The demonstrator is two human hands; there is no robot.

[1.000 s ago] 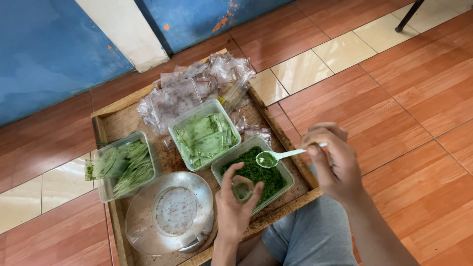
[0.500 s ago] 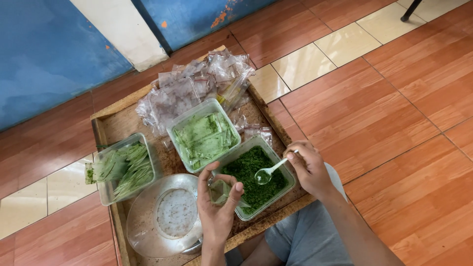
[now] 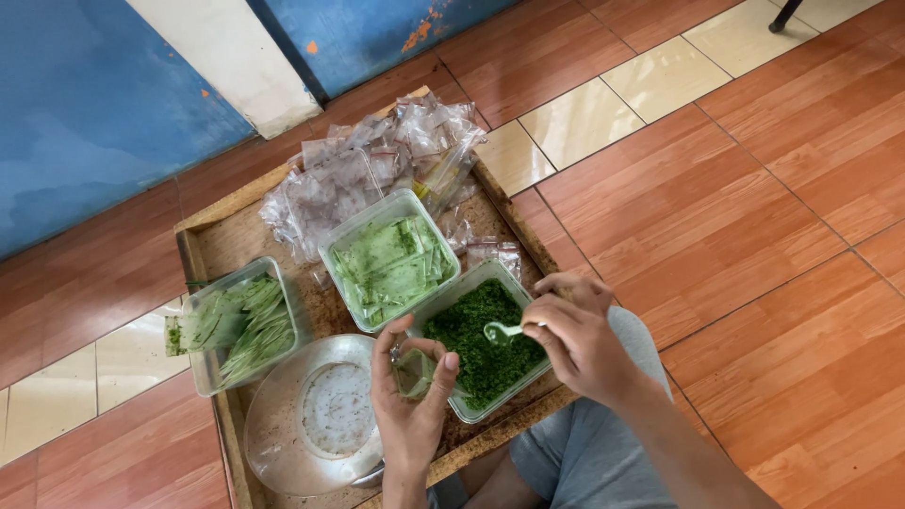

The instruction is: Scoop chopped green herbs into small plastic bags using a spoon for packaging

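Note:
My left hand [image 3: 407, 401] pinches a small clear plastic bag [image 3: 413, 369] with some green inside, held upright at the near corner of a clear tub of dark green chopped leaves [image 3: 476, 339]. My right hand [image 3: 580, 335] holds a small pale spoon [image 3: 502, 330] with its bowl dipped over the chopped greens. Behind it stands a second tub with filled flat green packets [image 3: 389, 257]. A third tub with green packets [image 3: 238, 320] sits at the left. All rest on a wooden tray [image 3: 231, 236].
A pile of empty clear small bags [image 3: 377, 165] lies at the tray's far end. A round metal lid or dish [image 3: 316, 415] sits at the tray's near left. Around the tray is brown and cream tiled floor, with a blue wall behind. My knee in grey shorts [image 3: 584, 452] touches the tray's near edge.
My right hand brought the spoon down from above the tub into the chopped greens. My left hand took up the small bag and shifted slightly left of the tub's corner.

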